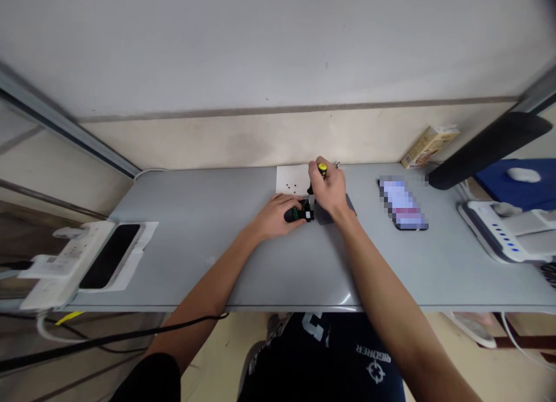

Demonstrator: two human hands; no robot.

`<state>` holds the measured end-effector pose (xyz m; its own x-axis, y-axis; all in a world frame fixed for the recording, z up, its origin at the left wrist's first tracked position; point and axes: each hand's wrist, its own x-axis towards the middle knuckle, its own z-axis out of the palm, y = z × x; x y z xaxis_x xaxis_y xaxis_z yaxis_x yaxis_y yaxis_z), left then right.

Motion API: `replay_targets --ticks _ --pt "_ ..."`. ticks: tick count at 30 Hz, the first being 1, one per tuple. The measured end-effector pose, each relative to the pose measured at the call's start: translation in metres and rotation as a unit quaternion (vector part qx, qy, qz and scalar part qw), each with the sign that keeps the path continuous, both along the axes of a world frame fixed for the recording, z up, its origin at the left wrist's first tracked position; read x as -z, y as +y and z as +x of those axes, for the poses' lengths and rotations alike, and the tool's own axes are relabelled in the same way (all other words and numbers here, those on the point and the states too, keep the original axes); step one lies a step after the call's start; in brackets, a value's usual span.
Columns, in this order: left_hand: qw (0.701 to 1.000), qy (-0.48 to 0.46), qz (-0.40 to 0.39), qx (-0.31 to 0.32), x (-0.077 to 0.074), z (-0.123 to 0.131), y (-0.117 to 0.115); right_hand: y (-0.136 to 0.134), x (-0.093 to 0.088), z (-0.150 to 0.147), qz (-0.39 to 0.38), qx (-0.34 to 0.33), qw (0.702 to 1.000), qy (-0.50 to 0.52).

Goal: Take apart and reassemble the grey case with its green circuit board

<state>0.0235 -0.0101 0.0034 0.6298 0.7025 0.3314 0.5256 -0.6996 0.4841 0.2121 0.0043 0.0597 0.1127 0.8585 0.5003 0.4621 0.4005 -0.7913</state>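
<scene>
Toward the back edge of the grey table [204,234], close to the wall, my left hand [273,215] is closed around a small black device [297,214] with green parts showing, pinning it to the tabletop. My right hand [330,189] is clenched on a screwdriver [322,169] with a yellow and black handle. It stands nearly upright with its tip pointing down at the device, though I cannot tell whether the tip touches it. Under my right wrist lies a dark grey pad [350,204], just beside the device.

Just behind my hands a white paper sheet [289,176] reaches the table's back edge, with a few tiny dark screws [291,186] on it. To my left the tabletop lies bare, well out to a black phone [110,254] in a white tray and a white power strip [65,257] at the left end. On my right there is open surface between my forearm and a second phone [403,205] lying flat. Beyond it a cardboard box [429,146] leans at the wall, and a black stand [490,147] slopes over the corner. A white unit with blue lights [504,231] sits at the right end, with a mouse [523,174] on a blue mat [499,187] behind it. The near edge in front of me is bare, with both forearms crossing it. The wall behind is plain and pale, and cables hang below the table on the left.
</scene>
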Motion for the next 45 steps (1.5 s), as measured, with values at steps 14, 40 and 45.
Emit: replay_targets --ticks 14,40,45 --pt "1.0 -0.017 0.005 0.017 0.0 -0.002 0.003 -0.001 0.009 -0.011 -0.07 -0.181 0.887 0.42" --pt "0.999 0.013 -0.037 -0.016 -0.002 0.001 -0.001 -0.003 0.005 -0.007 -0.109 -0.202 0.886 0.403" --pt "0.999 0.001 -0.029 -0.015 -0.004 0.001 -0.002 -0.004 0.001 -0.009 -0.114 -0.209 0.87 0.433"
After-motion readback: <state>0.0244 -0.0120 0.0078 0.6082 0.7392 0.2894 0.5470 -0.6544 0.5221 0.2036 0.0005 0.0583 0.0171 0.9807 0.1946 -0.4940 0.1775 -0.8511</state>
